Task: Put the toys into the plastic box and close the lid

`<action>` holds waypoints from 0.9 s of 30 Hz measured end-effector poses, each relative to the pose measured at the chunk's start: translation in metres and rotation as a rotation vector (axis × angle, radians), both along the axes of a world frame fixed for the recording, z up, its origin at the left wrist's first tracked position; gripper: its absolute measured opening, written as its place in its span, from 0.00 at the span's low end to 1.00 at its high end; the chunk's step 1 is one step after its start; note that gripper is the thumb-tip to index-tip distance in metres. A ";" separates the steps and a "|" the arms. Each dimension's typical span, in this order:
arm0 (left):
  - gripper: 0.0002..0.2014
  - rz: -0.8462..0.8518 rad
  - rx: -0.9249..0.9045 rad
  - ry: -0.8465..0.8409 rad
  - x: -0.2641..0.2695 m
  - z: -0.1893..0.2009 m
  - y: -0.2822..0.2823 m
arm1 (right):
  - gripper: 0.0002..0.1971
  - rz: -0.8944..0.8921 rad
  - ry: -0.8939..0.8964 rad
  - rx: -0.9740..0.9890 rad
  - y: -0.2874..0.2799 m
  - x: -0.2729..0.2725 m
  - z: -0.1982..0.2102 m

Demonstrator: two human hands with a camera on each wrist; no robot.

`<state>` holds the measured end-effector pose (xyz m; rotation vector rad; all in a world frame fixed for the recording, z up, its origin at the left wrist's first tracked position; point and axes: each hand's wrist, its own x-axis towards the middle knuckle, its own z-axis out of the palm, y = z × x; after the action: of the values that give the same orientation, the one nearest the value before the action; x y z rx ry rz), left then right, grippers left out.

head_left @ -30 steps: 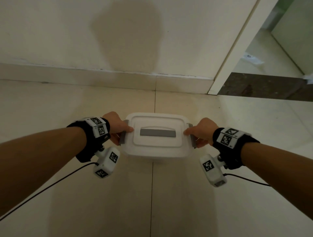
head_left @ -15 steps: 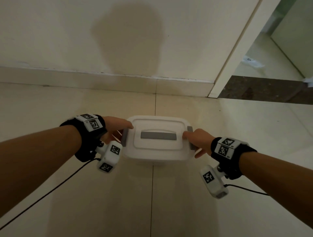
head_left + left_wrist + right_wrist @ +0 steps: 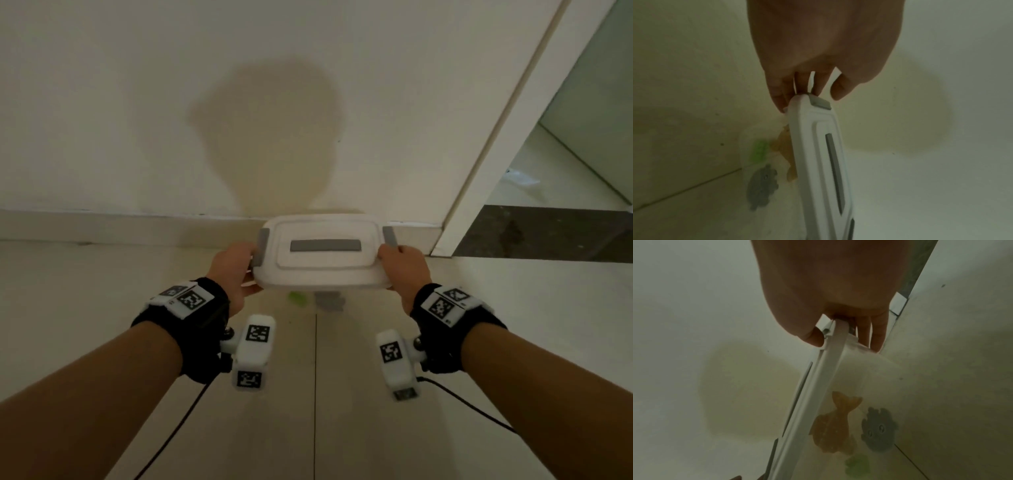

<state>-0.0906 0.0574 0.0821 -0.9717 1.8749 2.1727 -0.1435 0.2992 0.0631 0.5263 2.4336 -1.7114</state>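
Since the earlier head view, both hands have raised the plastic box point(image 3: 322, 255) off the floor point(image 3: 102, 308); the left hand point(image 3: 234, 274) and right hand point(image 3: 404, 270) grip its opposite ends, with the lid point(image 3: 325, 246) seated between them. Left wrist view: curled fingers point(image 3: 781, 95) clamp the box end by the grey latch point(image 3: 820, 103). Right wrist view: the orange fish toy point(image 3: 832, 423), grey toy point(image 3: 878, 428) and green toy point(image 3: 857, 465) show through the wall beyond the hand, so the task appears essentially complete.

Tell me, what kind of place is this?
Probably a room in a home: a tiled floor, a plain wall with a skirting board, and a doorway at right.
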 end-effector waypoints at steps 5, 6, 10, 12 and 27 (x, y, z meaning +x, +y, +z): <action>0.10 0.056 0.068 0.138 -0.039 -0.007 -0.006 | 0.20 -0.034 0.017 -0.100 -0.020 -0.042 -0.016; 0.13 0.060 0.079 0.150 -0.043 -0.010 -0.010 | 0.20 -0.033 0.012 -0.109 -0.023 -0.048 -0.021; 0.28 0.070 0.121 0.157 -0.053 -0.025 -0.022 | 0.15 -0.023 0.000 -0.117 -0.032 -0.067 -0.040; 0.31 0.069 0.145 0.160 -0.056 -0.032 -0.024 | 0.16 -0.005 -0.014 -0.115 -0.033 -0.074 -0.049; 0.30 -0.007 0.171 0.151 -0.062 -0.049 -0.017 | 0.24 0.058 0.002 -0.122 -0.025 -0.079 -0.077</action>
<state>-0.1527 0.0400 0.0334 -0.7894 1.7111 2.4160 -0.2225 0.2746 -0.0135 0.4354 2.3025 -1.8228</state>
